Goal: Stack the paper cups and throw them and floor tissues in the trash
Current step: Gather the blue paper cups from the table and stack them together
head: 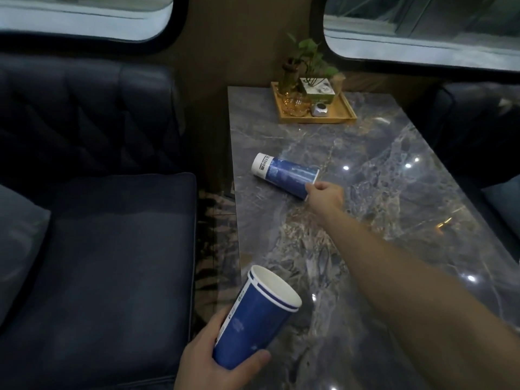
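Observation:
My left hand (213, 358) grips a stack of blue paper cups (253, 319) near the bottom of the view, tilted with the white mouths pointing up and to the right; two nested rims show. Farther out on the marble table (394, 170) a single blue paper cup (284, 174) lies on its side, white base to the left. My right hand (326, 194) reaches across the table and pinches that cup at its rim with closed fingers. No tissues or trash bin are in view.
A wooden tray (342, 115) with a potted plant, glassware and a small grey object stands at the table's far end. A dark sofa (98, 249) fills the left side. Another dark seat (484, 130) lies right of the table. Windows run along the back.

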